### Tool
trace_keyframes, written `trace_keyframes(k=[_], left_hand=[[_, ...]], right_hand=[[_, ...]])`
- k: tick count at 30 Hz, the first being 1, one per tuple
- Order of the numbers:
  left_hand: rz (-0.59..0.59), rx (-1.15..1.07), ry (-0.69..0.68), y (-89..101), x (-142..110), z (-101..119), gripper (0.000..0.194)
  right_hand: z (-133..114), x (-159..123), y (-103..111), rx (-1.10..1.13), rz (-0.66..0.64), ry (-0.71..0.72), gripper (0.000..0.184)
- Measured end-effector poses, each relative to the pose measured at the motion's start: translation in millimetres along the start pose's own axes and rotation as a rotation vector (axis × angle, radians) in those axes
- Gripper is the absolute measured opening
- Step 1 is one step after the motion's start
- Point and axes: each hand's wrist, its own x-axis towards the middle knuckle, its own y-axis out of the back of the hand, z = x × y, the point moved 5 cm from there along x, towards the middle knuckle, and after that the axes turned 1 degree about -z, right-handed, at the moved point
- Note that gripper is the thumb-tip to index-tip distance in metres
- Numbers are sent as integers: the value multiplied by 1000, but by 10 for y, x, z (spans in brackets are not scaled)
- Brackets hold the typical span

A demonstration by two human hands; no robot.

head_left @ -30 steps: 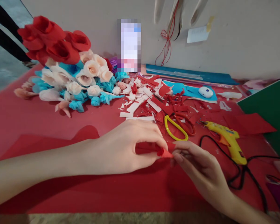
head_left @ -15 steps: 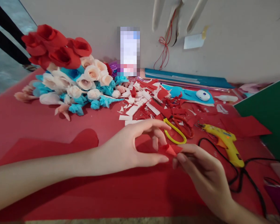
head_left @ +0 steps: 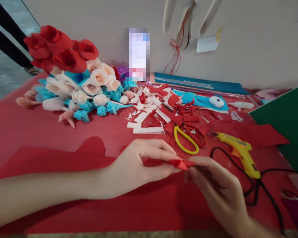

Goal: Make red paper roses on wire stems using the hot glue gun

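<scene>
Head view, red paper piece (head_left: 181,164): one, rolled, held between my two hands over the red table (head_left: 114,134).
Left hand (head_left: 175,163): thumb and fingers clamped on its left end.
Right hand (head_left: 192,165): thumb and forefinger pinching its right end.
Scissors (head_left: 175,136): one pair, beyond my fingers, beside red and white scraps (head_left: 149,114).
Glue gun (head_left: 238,141): yellow, right of the scissors.
Paper flowers (head_left: 91,87): heap, far left; red, cream, blue.
</scene>
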Motion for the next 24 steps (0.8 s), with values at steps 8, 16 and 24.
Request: trace_keyframes(k=[8, 16, 24], left_hand=[[-37, 177, -97, 30, -6, 100, 23], [-58, 278, -160, 4, -31, 169, 28], [-27, 288, -197, 37, -28, 200, 24]], right_hand=[[-29, 5, 35, -66, -33, 72, 21], [-67, 36, 30, -83, -61, 88, 22], [-72, 49, 39, -129, -72, 72, 18]])
